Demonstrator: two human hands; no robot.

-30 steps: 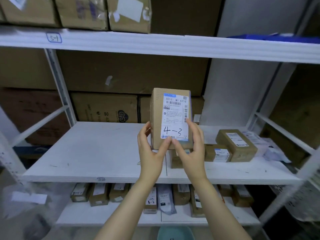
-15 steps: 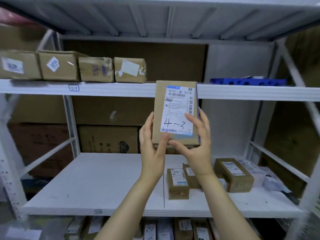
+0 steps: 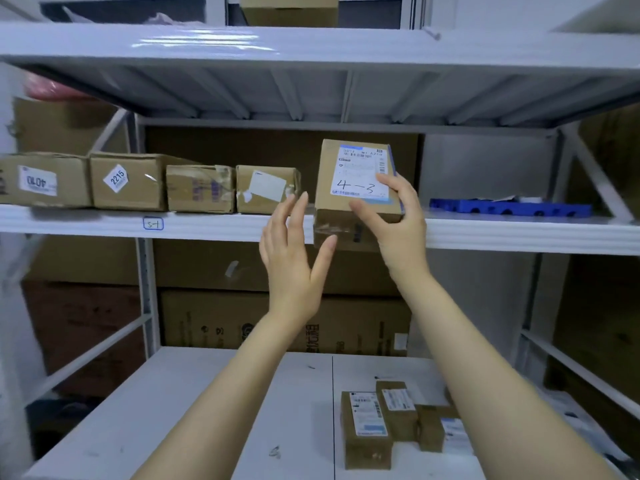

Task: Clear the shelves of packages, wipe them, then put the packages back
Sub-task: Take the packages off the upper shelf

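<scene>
A brown cardboard package (image 3: pixel 337 202) with a white label marked "4-3" is held upright at the front edge of the upper white shelf (image 3: pixel 207 225), just right of a row of boxes. My right hand (image 3: pixel 394 220) grips its right side and lower front. Just left of the package, my left hand (image 3: pixel 294 251) is off it, with fingers spread and nothing in it. Whether the package rests on the shelf or hangs just in front of it I cannot tell.
Several taped cardboard boxes (image 3: pixel 199 188) line the upper shelf to the left. A blue plastic tray (image 3: pixel 509 207) lies at its right. On the lower shelf (image 3: pixel 173 410) stand three small labelled packages (image 3: pixel 367 427). Large cartons (image 3: pixel 277 323) sit behind the rack.
Both hands raised the "4-3" package from above the lower shelf up to the upper shelf's edge. My left hand has let go and opened; the right keeps hold.
</scene>
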